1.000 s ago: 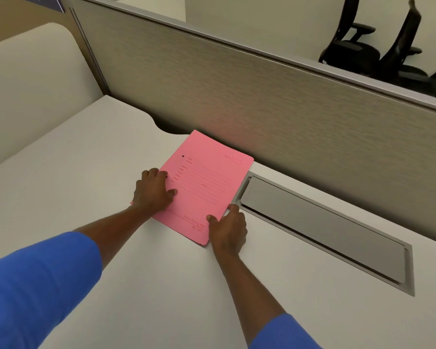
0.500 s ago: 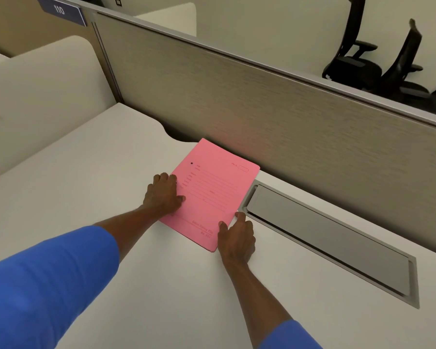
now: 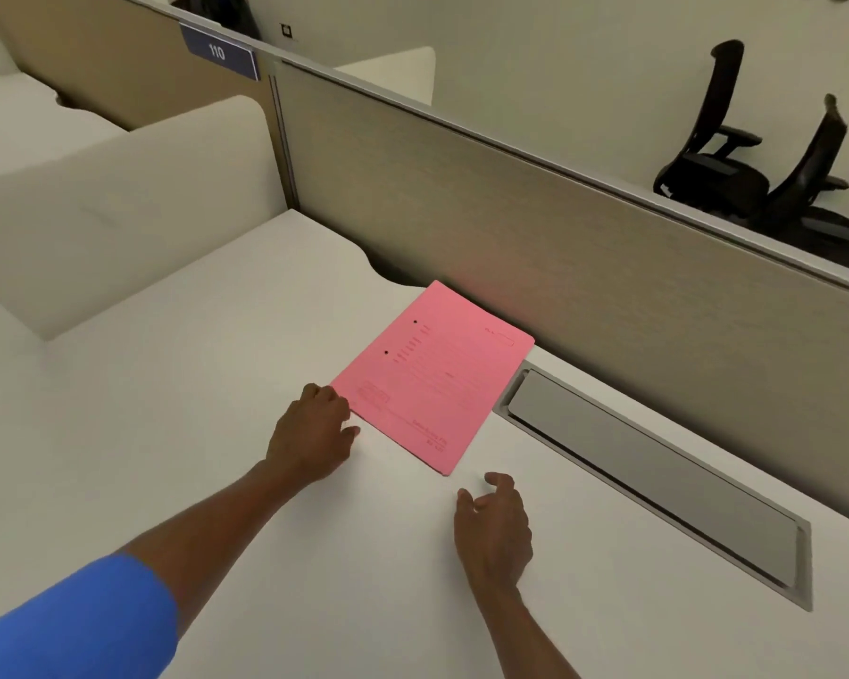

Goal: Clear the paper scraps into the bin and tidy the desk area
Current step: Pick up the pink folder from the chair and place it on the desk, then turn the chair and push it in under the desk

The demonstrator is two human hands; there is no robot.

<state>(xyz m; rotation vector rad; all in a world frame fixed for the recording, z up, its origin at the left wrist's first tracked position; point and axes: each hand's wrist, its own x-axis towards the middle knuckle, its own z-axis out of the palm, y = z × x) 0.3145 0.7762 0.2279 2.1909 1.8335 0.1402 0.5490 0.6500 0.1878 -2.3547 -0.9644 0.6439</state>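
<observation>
A pink paper folder [image 3: 435,372] lies flat on the white desk [image 3: 216,433], its far corner close to the partition. My left hand [image 3: 310,433] rests on the desk at the folder's near left corner, fingertips touching its edge, holding nothing. My right hand [image 3: 493,524] hovers just below the folder's near corner, apart from it, fingers loosely curled and spread, empty. No paper scraps or bin show in this view.
A grey metal cable flap [image 3: 658,477] is set into the desk to the right of the folder. A beige partition [image 3: 584,257] runs along the desk's back edge. Beyond it stand two black office chairs [image 3: 756,174]. A cream divider [image 3: 118,198] rises at left.
Both hands have drawn back toward me off the folder: the left now only touches its near left corner, the right is clear of it. The folder stays flat in place.
</observation>
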